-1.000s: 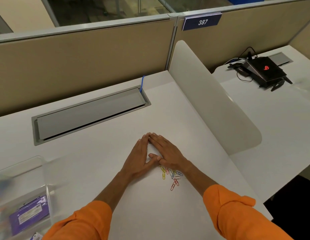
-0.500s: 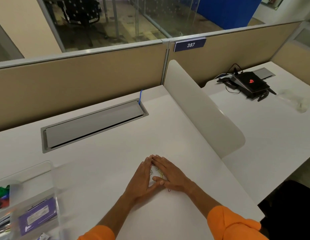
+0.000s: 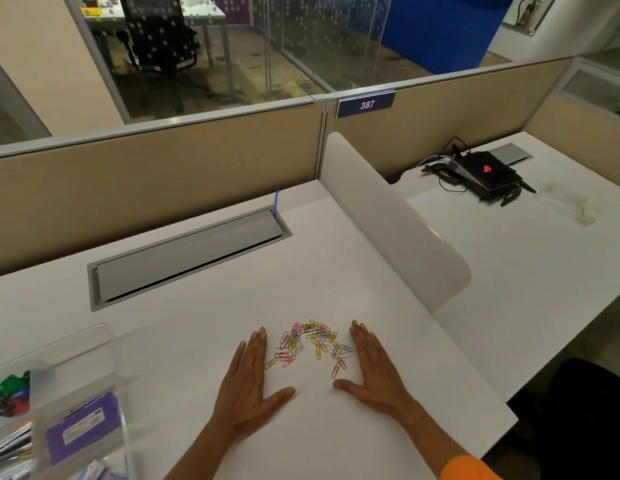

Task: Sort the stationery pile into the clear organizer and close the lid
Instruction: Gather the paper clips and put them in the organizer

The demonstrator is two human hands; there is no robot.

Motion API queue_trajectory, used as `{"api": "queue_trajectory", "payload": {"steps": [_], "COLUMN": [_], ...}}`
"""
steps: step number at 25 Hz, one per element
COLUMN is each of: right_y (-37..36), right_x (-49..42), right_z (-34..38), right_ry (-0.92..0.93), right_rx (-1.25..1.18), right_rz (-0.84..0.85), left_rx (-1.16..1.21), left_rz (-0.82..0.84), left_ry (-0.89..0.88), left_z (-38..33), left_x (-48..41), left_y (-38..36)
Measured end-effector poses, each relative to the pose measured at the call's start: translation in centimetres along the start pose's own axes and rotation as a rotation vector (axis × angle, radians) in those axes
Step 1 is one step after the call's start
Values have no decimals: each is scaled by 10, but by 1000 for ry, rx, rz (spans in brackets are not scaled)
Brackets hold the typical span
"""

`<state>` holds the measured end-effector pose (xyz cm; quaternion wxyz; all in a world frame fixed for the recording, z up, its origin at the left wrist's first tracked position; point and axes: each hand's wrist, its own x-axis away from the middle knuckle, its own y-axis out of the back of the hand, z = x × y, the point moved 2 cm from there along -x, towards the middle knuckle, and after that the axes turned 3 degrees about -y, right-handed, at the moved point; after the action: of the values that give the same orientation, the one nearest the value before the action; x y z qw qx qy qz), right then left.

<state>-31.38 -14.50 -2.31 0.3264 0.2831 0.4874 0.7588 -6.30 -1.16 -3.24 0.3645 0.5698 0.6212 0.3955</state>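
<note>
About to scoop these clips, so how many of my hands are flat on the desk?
2. The left hand lies flat just left of the paper clips; the right hand lies flat just right of them.

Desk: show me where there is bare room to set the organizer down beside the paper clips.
Bare desk lies between the grey cable flap and the paper clips, and between the clear organizer and the left hand. Crowded: the clips fill the gap between it and the right hand; the white divider borders the right.
</note>
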Motion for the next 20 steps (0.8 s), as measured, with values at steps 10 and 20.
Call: {"api": "queue_trajectory", "payload": {"steps": [10, 20], "right_y": [-23, -43], "right_x": [-37, -57], "right_z": [48, 82], "right_ry": [49, 67], "right_rx": [15, -14], "right_rz": [1, -41], "left_rx": [346, 1562], "left_rz": [29, -35], "left_ry": [108, 534], "left_z": [-16, -21], "left_x": [-33, -62], "left_y": [-21, -3]}}
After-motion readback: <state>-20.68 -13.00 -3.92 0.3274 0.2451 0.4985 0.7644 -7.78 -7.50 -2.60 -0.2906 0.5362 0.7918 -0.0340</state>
